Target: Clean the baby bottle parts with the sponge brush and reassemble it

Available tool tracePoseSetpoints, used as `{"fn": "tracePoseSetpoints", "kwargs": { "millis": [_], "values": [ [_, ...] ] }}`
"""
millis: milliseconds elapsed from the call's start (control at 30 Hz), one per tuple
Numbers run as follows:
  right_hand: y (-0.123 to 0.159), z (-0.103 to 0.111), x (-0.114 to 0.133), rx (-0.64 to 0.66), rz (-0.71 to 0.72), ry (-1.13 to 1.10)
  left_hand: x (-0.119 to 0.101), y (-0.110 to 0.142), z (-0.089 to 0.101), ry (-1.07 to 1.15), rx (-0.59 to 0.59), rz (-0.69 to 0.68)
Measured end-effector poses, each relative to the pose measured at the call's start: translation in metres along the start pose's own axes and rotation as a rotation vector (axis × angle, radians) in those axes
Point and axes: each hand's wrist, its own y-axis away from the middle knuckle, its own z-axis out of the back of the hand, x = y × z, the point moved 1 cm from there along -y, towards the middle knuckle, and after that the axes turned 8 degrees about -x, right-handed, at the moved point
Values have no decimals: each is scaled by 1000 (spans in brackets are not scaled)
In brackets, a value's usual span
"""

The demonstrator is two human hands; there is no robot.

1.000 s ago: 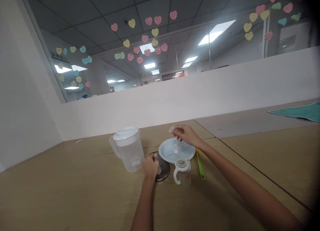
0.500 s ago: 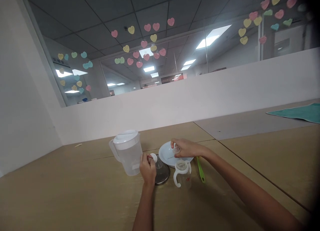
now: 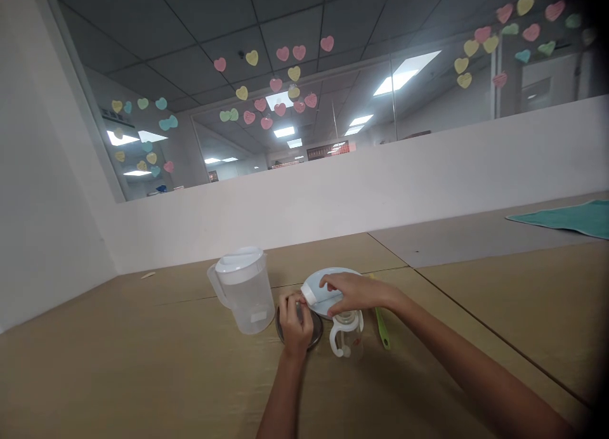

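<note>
Now, the left hand (image 3: 295, 326) pinches a white cap (image 3: 308, 294) in its fingers. The right hand (image 3: 356, 290) has its fingers apart, with a two-handled baby bottle (image 3: 352, 346) just below them, its red marks too tiny to read.

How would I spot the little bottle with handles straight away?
On the light brown table, find the round, pale blue dish. Just in front of it, below the right hand, stands a small clear bottle. Curved white handles and a small red mark set it apart from the taller, translucent plastic pitcher.
</note>
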Motion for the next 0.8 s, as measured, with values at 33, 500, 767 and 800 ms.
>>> {"fn": "tracePoseSetpoints", "kwargs": {
  "millis": [33, 500, 767, 800],
  "values": [
    [-2, -5, 1, -52, 38, -31, -3, 0, 0, 11, -6, -33],
    [-18, -7, -6, -381, 329, 236, -8, -11, 1, -68, 77, -321],
    [-23, -12, -24, -354, 362, 167, -7, -12, -2, -23, 109, -392],
    [-23, -11, -25, -345, 368, 147, -6, -12, -2, -23, 120, -411]
  ]
}}
